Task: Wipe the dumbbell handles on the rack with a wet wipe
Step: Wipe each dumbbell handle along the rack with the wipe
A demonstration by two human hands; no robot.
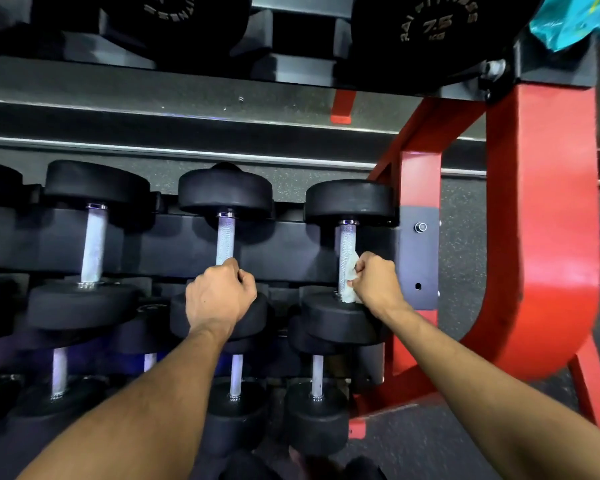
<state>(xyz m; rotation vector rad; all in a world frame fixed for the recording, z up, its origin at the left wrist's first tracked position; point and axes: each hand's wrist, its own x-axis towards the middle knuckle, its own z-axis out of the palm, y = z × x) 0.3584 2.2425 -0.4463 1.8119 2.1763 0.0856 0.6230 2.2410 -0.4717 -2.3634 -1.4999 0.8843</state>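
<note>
On middle shelf: right hand (373,277) pinches limp wipe (350,277) against knurled handle (346,249); left hand (219,294) grips neighbouring handle (226,240). Dumbbells probably heavy; wrap wipe mid-handle.

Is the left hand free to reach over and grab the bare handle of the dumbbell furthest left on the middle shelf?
Probably not right away. The left hand is gripping the middle dumbbell's handle. The furthest-left handle is bare, with nothing in front of it, so the path looks free once that hand lets go.

Knurled bright metal handles (225,241), matt black rubber heads (225,192), glossy red-painted rack frame (541,216)
</note>
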